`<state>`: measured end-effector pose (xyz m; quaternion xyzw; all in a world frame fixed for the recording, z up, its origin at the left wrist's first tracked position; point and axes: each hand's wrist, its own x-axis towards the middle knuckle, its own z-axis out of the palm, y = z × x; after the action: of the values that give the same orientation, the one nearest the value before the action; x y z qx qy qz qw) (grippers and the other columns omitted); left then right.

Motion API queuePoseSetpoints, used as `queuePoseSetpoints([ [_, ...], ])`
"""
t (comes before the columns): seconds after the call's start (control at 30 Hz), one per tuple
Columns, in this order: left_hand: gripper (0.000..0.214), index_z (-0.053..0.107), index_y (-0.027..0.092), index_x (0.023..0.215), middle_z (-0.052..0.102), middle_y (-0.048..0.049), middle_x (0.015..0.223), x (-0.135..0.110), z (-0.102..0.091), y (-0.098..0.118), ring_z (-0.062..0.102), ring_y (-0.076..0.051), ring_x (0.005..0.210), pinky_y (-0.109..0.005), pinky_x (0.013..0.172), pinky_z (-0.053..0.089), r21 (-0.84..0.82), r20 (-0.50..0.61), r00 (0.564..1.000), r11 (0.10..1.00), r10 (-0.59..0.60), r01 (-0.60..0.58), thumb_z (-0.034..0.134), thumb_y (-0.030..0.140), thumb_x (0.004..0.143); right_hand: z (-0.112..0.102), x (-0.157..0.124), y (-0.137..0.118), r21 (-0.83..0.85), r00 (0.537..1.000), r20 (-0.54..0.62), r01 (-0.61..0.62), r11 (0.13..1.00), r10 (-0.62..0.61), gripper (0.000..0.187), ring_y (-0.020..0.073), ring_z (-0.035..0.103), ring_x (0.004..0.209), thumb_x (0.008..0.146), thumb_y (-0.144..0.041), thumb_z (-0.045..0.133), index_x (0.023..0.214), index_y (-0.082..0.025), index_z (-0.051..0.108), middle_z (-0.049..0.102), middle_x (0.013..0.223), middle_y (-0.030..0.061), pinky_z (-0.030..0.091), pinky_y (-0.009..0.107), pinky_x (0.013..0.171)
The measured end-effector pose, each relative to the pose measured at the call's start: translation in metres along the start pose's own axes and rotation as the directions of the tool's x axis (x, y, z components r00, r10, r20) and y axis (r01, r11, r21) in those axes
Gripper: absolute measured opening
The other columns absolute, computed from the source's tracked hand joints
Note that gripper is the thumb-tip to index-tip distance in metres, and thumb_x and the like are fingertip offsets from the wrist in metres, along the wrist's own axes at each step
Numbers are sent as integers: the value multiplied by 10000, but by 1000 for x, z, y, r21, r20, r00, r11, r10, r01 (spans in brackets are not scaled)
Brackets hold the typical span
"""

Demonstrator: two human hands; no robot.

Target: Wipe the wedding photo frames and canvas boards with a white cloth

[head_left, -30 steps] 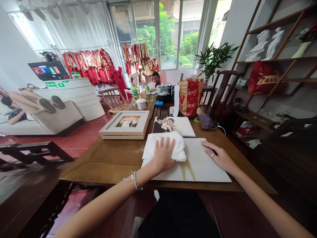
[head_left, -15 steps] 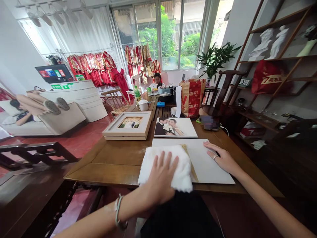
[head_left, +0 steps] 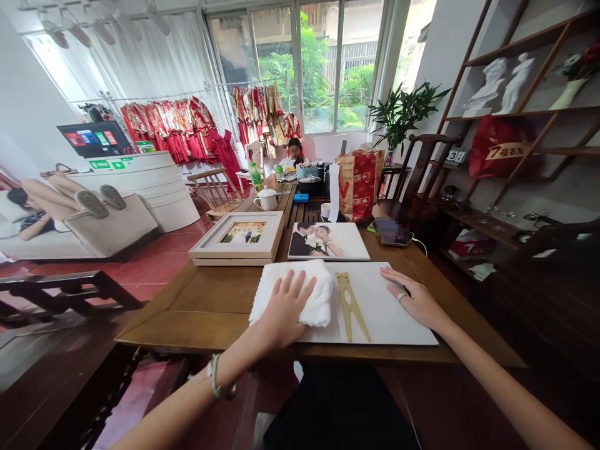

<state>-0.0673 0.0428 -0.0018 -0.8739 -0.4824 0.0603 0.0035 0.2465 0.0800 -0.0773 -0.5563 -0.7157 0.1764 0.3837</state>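
Note:
My left hand [head_left: 284, 309] lies flat with fingers spread on a folded white cloth [head_left: 293, 291], pressing it onto the left part of a large white album cover [head_left: 389, 312] that rests on the wooden table [head_left: 210, 306]. A gold figure design [head_left: 350, 304] shows on the cover just right of the cloth. My right hand [head_left: 415, 301] rests flat with fingers stretched out on the cover's right edge, a ring on one finger.
Behind the cover lie a wedding photo print [head_left: 328, 240] and a framed photo [head_left: 239, 236]. A phone [head_left: 392, 232], a red gift bag [head_left: 359, 182], a white teapot [head_left: 267, 198] and bottles stand farther back. A person [head_left: 294, 152] sits at the table's far end. Shelves [head_left: 515, 112] line the right wall.
My left hand slid the cloth toward me over the cover's near edge, then back up and to the left, uncovering the gold design. My right hand stayed in place.

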Motion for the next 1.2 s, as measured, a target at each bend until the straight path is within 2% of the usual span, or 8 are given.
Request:
queuePoseSetpoints([
  [0.13, 1027, 61, 189, 1436, -15, -98, 1506, -41, 2, 16, -92, -337, 1340, -533, 1063, 82, -23, 65, 997, 999, 35, -33, 505, 137, 512, 1, 0, 0, -3, 1000, -6, 11, 1000, -11, 349, 244, 439, 1245, 832, -301, 479, 1156, -255, 598, 541, 1296, 40, 300, 457, 1079],
  [0.23, 1058, 44, 213, 1437, -20, -73, 1508, -52, 2, 20, -93, -324, 1343, -520, 1068, 88, -46, 78, 993, 996, 84, -80, 497, 131, 485, 1, 0, 0, -12, 1000, -4, 5, 1000, -5, 352, 248, 439, 1244, 829, -303, 479, 1155, -248, 599, 535, 1301, 44, 304, 458, 1076],
  [0.43, 877, 182, 201, 1415, 168, -98, 1487, -6, 0, -8, 91, -318, 1349, -477, 1054, 182, -53, -25, 999, 998, 27, -28, 529, 198, 609, 0, 0, 0, -25, 1000, 5, -12, 1000, 12, 358, 244, 426, 1255, 832, -307, 475, 1165, -241, 591, 526, 1310, 50, 299, 457, 1079],
  [0.53, 766, 222, 181, 1400, 203, -126, 1472, 24, -2, -27, 161, -338, 1331, -496, 1017, 245, -58, -44, 997, 996, -65, 62, 513, 268, 697, -1, -1, 0, -17, 1000, 2, -9, 1000, 9, 354, 246, 433, 1249, 832, -319, 480, 1162, -261, 592, 536, 1301, 34, 304, 459, 1077],
  [0.63, 704, 220, 190, 1398, 211, -119, 1470, 35, -3, -39, 189, -334, 1324, -500, 990, 285, -71, -31, 996, 995, -78, 76, 469, 276, 746, -1, -1, 0, -12, 1000, 3, -2, 1000, 2, 354, 248, 434, 1249, 830, -324, 483, 1158, -256, 596, 543, 1295, 39, 303, 459, 1077],
  [0.77, 736, 224, 166, 1394, 187, -120, 1477, 16, -1, -35, 123, -309, 1346, -464, 1038, 223, -54, -25, 999, 998, -40, 38, 469, 206, 702, 0, -1, -1, -12, 1000, 2, -10, 1000, 10, 353, 246, 429, 1253, 831, -320, 478, 1158, -254, 596, 538, 1299, 40, 299, 457, 1080],
  [1.03, 993, 105, 191, 1430, 41, -112, 1502, -59, -8, 13, -39, -351, 1345, -534, 1054, 115, -83, 122, 992, 996, 35, -25, 502, 148, 521, 1, 0, 1, -19, 1000, -6, -5, 1000, 5, 355, 249, 436, 1246, 828, -307, 477, 1155, -242, 598, 540, 1296, 47, 297, 454, 1081],
  [1.2, 914, 201, 234, 1392, 202, -120, 1452, -37, -7, -5, 50, -357, 1337, -545, 1018, 177, -84, 36, 993, 991, 108, -105, 548, 197, 547, 0, 0, 0, -34, 1000, 2, -16, 999, 17, 358, 244, 425, 1255, 828, -307, 475, 1157, -233, 597, 534, 1303, 51, 303, 445, 1080],
])
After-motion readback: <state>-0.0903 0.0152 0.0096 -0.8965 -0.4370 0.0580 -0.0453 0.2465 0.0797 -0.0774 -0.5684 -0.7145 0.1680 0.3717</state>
